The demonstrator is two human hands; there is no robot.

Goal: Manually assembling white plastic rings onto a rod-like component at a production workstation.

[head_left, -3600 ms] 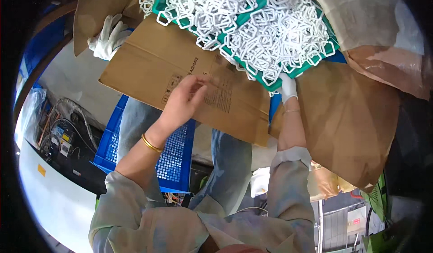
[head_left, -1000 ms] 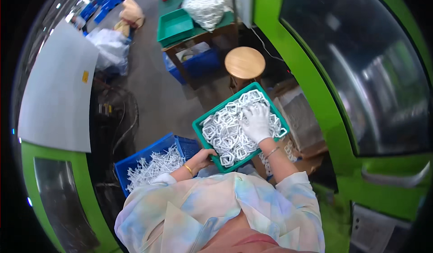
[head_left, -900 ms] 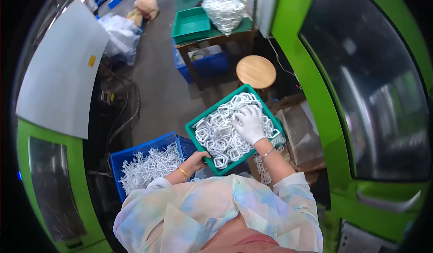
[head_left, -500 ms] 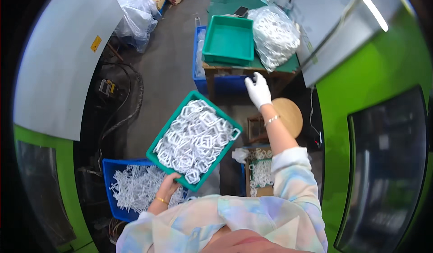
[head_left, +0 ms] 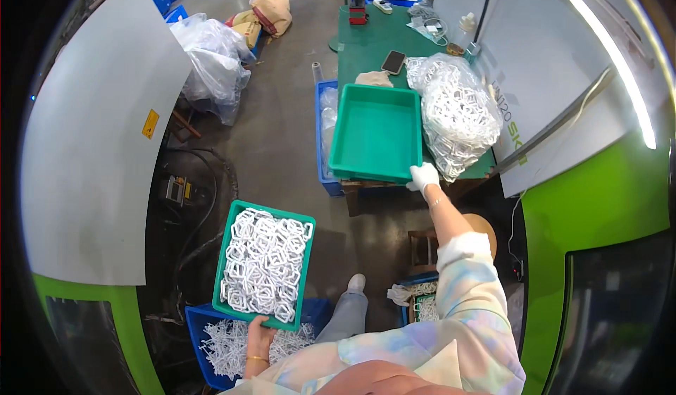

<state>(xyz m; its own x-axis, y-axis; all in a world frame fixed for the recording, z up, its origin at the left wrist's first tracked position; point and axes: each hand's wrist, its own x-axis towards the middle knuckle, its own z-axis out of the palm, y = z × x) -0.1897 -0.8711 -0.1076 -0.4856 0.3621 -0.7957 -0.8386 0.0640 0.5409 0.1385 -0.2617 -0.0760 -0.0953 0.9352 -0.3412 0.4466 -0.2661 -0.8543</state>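
My left hand (head_left: pixel 260 338) holds a green plastic tray (head_left: pixel 308 265) by its near edge, the thumb over the rim. Many white angular plastic rings (head_left: pixel 264 261) fill that tray. My right hand (head_left: pixel 424 177), in a white glove, grips the near right corner of a second green tray (head_left: pixel 377 134), which has nothing in it. This second tray rests at the front of a green-topped table (head_left: pixel 377 39). Beside it leans a clear plastic bag (head_left: pixel 459 117) full of similar white pieces. Most of my right fingers are hidden at the tray's corner.
Below the filled tray stands a blue bin (head_left: pixel 204 356) of thin white plastic parts. A round wooden stool (head_left: pixel 482 236) is under my right arm. A phone (head_left: pixel 393 62) lies on the table, with another blue bin (head_left: pixel 329 184) alongside. Machines flank both sides; cables (head_left: pixel 229 184) trail at left.
My right hand has reached forward from open air onto the second tray's corner. The filled tray has swung left and straightened in my left hand. My foot now shows on the floor.
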